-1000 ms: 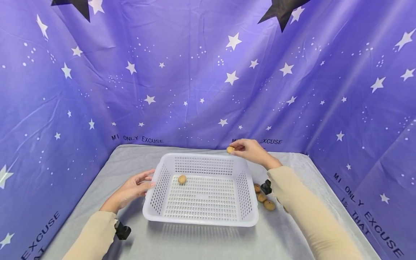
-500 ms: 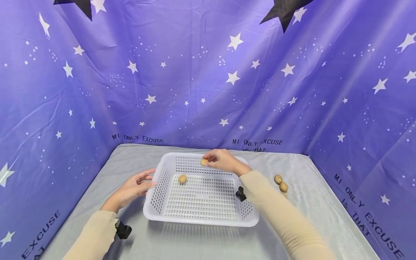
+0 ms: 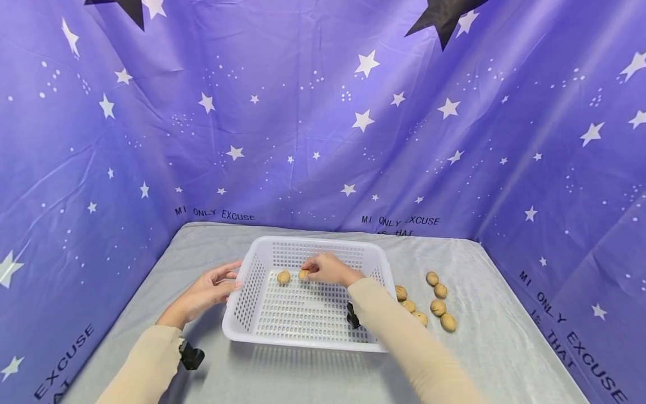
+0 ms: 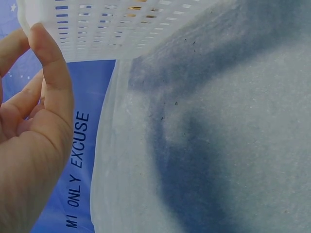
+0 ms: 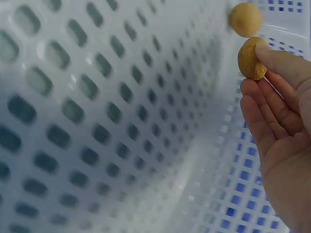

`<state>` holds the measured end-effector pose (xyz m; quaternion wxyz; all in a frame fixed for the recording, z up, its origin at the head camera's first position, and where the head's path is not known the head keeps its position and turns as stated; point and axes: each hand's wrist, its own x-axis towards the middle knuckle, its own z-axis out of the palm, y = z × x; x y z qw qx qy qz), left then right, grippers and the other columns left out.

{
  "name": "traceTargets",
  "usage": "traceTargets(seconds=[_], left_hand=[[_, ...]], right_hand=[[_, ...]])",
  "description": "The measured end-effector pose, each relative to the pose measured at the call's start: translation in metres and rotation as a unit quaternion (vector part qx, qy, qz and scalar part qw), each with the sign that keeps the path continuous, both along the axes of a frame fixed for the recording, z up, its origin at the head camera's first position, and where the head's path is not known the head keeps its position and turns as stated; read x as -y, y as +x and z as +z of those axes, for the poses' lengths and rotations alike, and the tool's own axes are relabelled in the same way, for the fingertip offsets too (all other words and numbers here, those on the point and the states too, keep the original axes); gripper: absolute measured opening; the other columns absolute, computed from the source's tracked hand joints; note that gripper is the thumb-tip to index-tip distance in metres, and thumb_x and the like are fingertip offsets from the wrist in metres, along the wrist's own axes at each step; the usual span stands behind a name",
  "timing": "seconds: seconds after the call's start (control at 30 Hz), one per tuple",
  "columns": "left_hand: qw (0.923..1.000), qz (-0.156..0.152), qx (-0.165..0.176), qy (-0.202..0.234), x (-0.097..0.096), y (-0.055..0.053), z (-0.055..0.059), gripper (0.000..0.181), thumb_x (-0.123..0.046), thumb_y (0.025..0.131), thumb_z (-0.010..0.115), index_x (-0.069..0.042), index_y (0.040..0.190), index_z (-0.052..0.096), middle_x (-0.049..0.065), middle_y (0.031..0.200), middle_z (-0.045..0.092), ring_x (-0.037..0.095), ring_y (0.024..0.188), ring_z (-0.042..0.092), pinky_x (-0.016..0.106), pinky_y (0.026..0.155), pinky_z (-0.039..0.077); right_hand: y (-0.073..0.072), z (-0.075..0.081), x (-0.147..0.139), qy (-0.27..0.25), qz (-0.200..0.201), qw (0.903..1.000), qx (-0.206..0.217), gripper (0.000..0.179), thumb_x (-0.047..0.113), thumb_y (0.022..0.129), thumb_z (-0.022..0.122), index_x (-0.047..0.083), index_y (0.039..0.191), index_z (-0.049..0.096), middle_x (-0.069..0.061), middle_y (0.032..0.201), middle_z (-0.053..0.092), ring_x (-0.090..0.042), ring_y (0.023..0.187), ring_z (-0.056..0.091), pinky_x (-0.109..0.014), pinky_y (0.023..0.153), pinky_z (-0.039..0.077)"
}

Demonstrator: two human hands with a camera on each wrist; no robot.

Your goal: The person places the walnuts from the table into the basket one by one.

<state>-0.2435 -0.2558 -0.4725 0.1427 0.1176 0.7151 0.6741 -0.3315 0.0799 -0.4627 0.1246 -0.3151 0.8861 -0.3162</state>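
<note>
A white perforated plastic basket [image 3: 313, 339] rests on the grey cloth in the middle of the head view. My left hand [image 3: 204, 292] touches its left rim with thumb and fingertips; in the left wrist view the thumb [image 4: 53, 68] lies against the rim's outer edge. Inside the basket, my right hand [image 3: 330, 269] pinches a walnut [image 3: 303, 274] between thumb and fingers, low over the perforated floor. Another walnut [image 3: 284, 277] lies just left of it. Close up in the right wrist view, the pinched walnut [image 5: 251, 58] is beside the other walnut [image 5: 246, 19].
Right of the basket, several walnuts [image 3: 438, 307] lie on the cloth in two loose groups, the nearer walnuts [image 3: 408, 306] partly hidden by the right sleeve and basket wall. A purple star-patterned curtain [image 3: 303, 129] encloses the back and both sides of the table [image 3: 504, 314].
My right hand has carried the pinched walnut from above the basket's back right rim leftward and down into the basket. The left hand and the basket stay in place.
</note>
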Motion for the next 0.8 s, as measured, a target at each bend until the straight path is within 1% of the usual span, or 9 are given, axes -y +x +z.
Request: traceTargets(seconds=[0.1,0.2,0.3,0.43,0.53,0.63,0.7,0.8], left_hand=[[1.0,0.0,0.001,0.0,0.0,0.0,0.0,0.07,-0.007,0.097,0.066,-0.001,0.156,0.028,0.028,0.135,0.044,0.035,0.109,0.062,0.04,0.085,0.058],[1.0,0.002,0.003,-0.001,0.0,0.0,0.0,0.071,-0.008,0.097,0.066,-0.001,0.156,0.029,0.028,0.136,0.044,0.035,0.109,0.062,0.039,0.085,0.058],[1.0,0.003,0.003,-0.005,0.0,0.0,0.0,0.071,-0.009,0.097,0.067,-0.001,0.156,0.029,0.028,0.136,0.045,0.034,0.109,0.062,0.039,0.085,0.057],[0.9999,0.005,0.004,-0.009,0.0,-0.001,0.0,0.071,-0.01,0.097,0.067,-0.003,0.156,0.029,0.028,0.136,0.044,0.033,0.109,0.062,0.039,0.085,0.057],[0.9999,0.009,0.007,-0.011,0.0,0.0,0.0,0.071,-0.011,0.097,0.067,-0.004,0.157,0.03,0.027,0.136,0.045,0.031,0.108,0.063,0.039,0.085,0.057],[0.9998,0.01,0.009,-0.013,0.0,0.0,0.0,0.071,-0.012,0.097,0.067,-0.004,0.157,0.029,0.027,0.137,0.044,0.03,0.107,0.063,0.039,0.085,0.057],[0.9998,0.01,0.01,-0.012,0.0,0.0,0.0,0.072,-0.012,0.097,0.067,-0.004,0.157,0.029,0.028,0.137,0.044,0.03,0.107,0.063,0.039,0.085,0.057],[0.9999,0.007,0.01,-0.01,0.0,0.0,0.0,0.071,-0.012,0.097,0.067,-0.004,0.157,0.029,0.028,0.138,0.044,0.03,0.107,0.063,0.04,0.085,0.057]], right_hand=[[0.0,-0.007,0.003,0.006,-0.015,0.9998,0.013,0.031,0.02,0.091,0.075,0.007,0.119,0.072,-0.002,0.114,0.071,-0.012,0.099,0.066,-0.023,0.088,0.053],[0.0,-0.01,0.005,0.004,-0.02,0.9995,0.024,0.031,0.021,0.091,0.076,0.006,0.118,0.072,-0.002,0.112,0.071,-0.012,0.099,0.066,-0.024,0.088,0.053],[0.0,-0.012,0.008,0.01,-0.016,0.9996,0.022,0.031,0.022,0.091,0.076,0.006,0.117,0.072,-0.002,0.111,0.071,-0.011,0.098,0.066,-0.024,0.088,0.053],[0.001,-0.012,0.011,0.025,-0.017,0.9995,0.008,0.031,0.023,0.09,0.077,0.008,0.117,0.072,0.0,0.11,0.071,-0.009,0.096,0.064,-0.024,0.088,0.053],[0.001,-0.011,0.011,0.03,-0.02,0.9993,0.012,0.033,0.021,0.089,0.078,0.008,0.119,0.071,0.001,0.108,0.07,-0.01,0.095,0.064,-0.024,0.087,0.053],[0.002,-0.009,0.011,0.031,-0.023,0.9989,0.027,0.039,0.02,0.089,0.078,0.007,0.124,0.069,-0.002,0.112,0.07,-0.012,0.099,0.064,-0.026,0.089,0.053],[0.002,-0.007,0.011,0.033,-0.025,0.9986,0.034,0.043,0.023,0.089,0.077,0.007,0.128,0.067,-0.005,0.12,0.069,-0.015,0.104,0.064,-0.029,0.092,0.053],[0.003,0.003,0.009,0.037,-0.025,0.9984,0.034,0.047,0.028,0.09,0.076,0.009,0.132,0.064,-0.007,0.128,0.066,-0.018,0.112,0.063,-0.035,0.097,0.051]])
